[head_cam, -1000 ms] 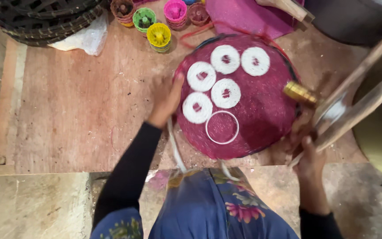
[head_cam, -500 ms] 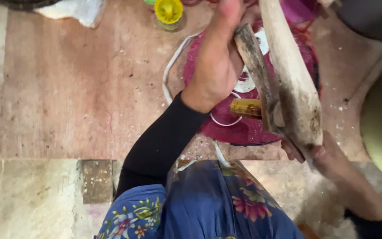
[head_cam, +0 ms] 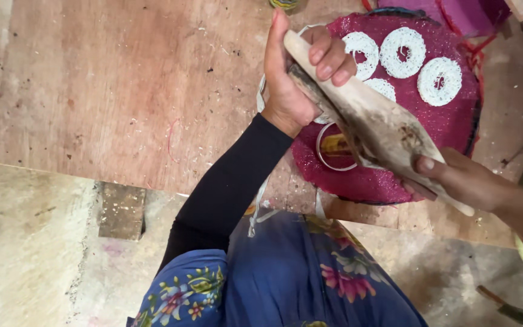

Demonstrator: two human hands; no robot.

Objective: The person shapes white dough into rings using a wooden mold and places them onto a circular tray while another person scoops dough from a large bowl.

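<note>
Both hands' grip closed on wooden press [head_cam: 376,124], left hand [head_cam: 301,72], right hand [head_cam: 464,181], white rings [head_cam: 402,51] on pink tray [head_cam: 455,130]

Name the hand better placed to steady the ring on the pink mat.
Probably the left hand: it grips the wooden press's upper end right beside the white ring. The right hand holds the lower end, nearer the mat's edge.

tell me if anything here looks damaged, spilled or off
Nothing looks spilled. The wooden press, gripped by the left hand and right hand, is stained and worn. The wooden board is scuffed and speckled with dark crumbs. The white rings lie neatly on the pink round mat.
</note>
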